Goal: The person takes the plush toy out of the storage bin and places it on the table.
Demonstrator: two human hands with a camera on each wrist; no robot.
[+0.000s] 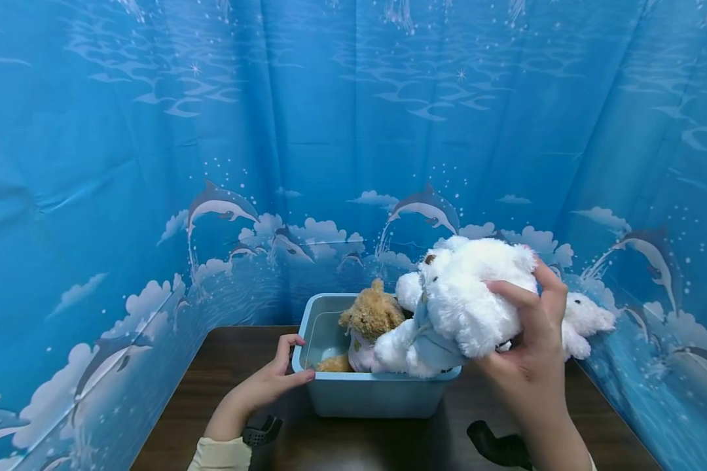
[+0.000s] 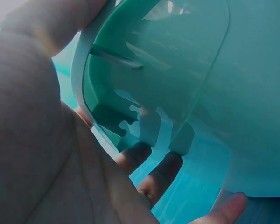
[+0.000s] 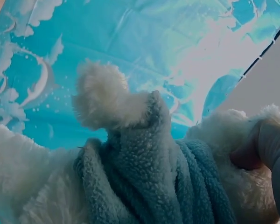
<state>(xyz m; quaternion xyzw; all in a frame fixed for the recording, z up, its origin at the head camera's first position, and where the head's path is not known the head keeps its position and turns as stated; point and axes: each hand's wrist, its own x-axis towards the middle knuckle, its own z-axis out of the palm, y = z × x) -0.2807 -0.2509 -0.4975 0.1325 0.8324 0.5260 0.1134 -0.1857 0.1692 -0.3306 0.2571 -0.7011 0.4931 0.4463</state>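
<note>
Our right hand grips the white plush bear in blue fleece above the pale-blue rectangular plastic bin, head uppermost, long axis slanting down leftward; our left hand holds the bin's left rim.

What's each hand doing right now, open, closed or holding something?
Left hand: holding the blue bin at its corner.
Right hand: holding the white plush toy.
</note>
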